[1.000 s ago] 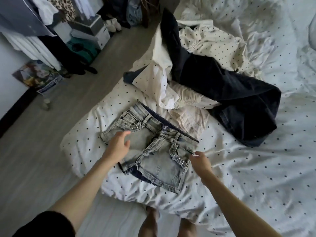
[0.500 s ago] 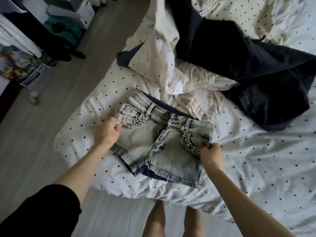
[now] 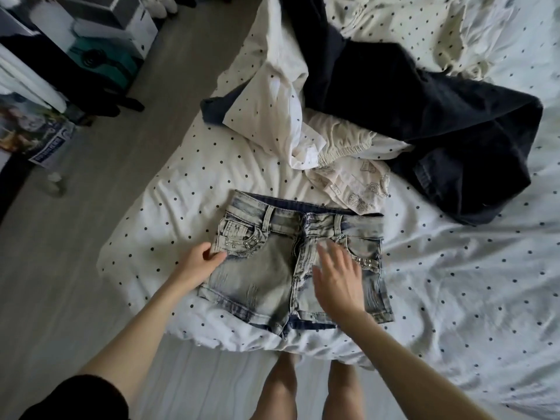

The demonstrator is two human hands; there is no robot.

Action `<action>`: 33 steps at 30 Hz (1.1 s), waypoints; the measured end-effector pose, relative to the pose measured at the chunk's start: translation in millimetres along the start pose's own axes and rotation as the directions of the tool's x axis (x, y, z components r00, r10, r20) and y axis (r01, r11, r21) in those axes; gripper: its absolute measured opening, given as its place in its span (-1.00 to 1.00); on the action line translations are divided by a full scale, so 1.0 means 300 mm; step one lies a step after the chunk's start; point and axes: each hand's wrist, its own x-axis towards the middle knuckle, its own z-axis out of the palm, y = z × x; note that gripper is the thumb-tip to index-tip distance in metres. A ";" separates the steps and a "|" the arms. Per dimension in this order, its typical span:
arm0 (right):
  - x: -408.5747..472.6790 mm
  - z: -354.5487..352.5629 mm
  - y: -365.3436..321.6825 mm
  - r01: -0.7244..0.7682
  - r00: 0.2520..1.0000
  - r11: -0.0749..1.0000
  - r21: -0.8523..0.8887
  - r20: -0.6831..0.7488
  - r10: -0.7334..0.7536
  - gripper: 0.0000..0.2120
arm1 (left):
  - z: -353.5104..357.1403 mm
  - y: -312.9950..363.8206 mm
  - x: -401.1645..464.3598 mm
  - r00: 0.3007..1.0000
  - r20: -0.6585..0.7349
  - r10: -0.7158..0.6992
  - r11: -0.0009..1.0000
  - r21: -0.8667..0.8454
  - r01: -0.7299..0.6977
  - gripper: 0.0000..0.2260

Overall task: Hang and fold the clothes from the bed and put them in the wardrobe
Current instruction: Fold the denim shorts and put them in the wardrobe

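Observation:
A pair of faded light-blue denim shorts point(image 3: 266, 277) lies flat on the polka-dot bed cover point(image 3: 181, 189), waistband away from me. My left hand point(image 3: 198, 260) pinches the shorts' left edge just below the front pocket. My right hand point(image 3: 338, 278) lies over the right leg with fingers spread and straight, slightly blurred. Beyond the shorts lie a cream patterned garment point(image 3: 354, 183), a white dotted garment point(image 3: 272, 110) and a large dark navy garment point(image 3: 424, 116), heaped together.
Grey floor point(image 3: 100, 177) runs along the bed's left side. At the far left are boxes point(image 3: 121, 28), hanging white and dark clothes point(image 3: 27, 77), a magazine point(image 3: 33, 131) and a small bottle point(image 3: 56, 184). My bare legs point(image 3: 309, 386) stand at the bed's foot.
The shorts have been straightened and now lie square to me. My right hand let go of the right edge and moved onto the right leg, fingers spread. The view has tilted down.

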 end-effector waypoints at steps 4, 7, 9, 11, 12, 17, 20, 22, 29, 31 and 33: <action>0.023 0.093 -0.078 0.166 0.956 0.984 -0.059 0.253 -0.146 -0.44 | 0.028 0.001 -0.001 0.997 -0.023 -0.075 0.992 -0.100 0.073 -0.80; 0.068 0.112 -0.067 0.150 0.932 0.981 -0.119 0.347 -0.100 -0.42 | 0.044 0.002 -0.017 0.993 -0.064 -0.103 0.985 -0.146 0.093 -0.82; 0.091 0.113 -0.051 0.169 0.914 0.971 -0.169 0.397 -0.090 -0.42 | 0.050 0.014 -0.033 0.993 -0.076 -0.088 0.983 -0.170 0.074 -0.83; 0.102 0.108 -0.043 0.185 0.905 0.965 -0.186 0.416 -0.094 -0.42 | 0.054 0.034 -0.050 0.995 -0.073 -0.066 0.983 -0.179 0.052 -0.85; 0.105 0.104 -0.041 0.189 0.908 0.965 -0.179 0.407 -0.102 -0.42 | 0.058 0.041 -0.054 0.995 -0.077 -0.060 0.983 -0.176 0.046 -0.86; 0.130 0.052 -0.041 0.171 0.977 0.980 -0.104 0.149 -0.155 -0.57 | 0.065 0.071 -0.070 0.967 -0.243 -0.081 0.996 0.023 0.089 -0.78; 0.191 0.013 -0.034 0.120 0.992 0.984 -0.130 -0.013 -0.123 -0.49 | 0.091 0.100 -0.065 0.906 -0.396 0.152 0.968 0.245 -0.056 -0.53; 0.240 -0.013 -0.018 0.102 0.994 0.981 -0.167 -0.030 -0.109 -0.39 | 0.135 0.135 -0.056 0.866 -0.355 0.351 0.897 0.394 -0.202 -0.49; 0.322 -0.052 0.014 0.177 0.977 0.954 -0.244 -0.073 -0.200 -0.53 | 0.380 0.229 0.032 0.841 0.158 0.518 0.637 0.584 -0.503 -0.51; 0.329 -0.058 0.024 0.170 0.977 0.963 -0.210 -0.092 -0.193 -0.59 | 0.402 0.238 0.061 0.855 0.158 0.493 0.660 0.572 -0.486 -0.51; 0.320 -0.063 0.031 0.170 0.977 0.972 -0.163 -0.101 -0.188 -0.64 | 0.406 0.240 0.079 0.867 0.138 0.479 0.699 0.537 -0.472 -0.48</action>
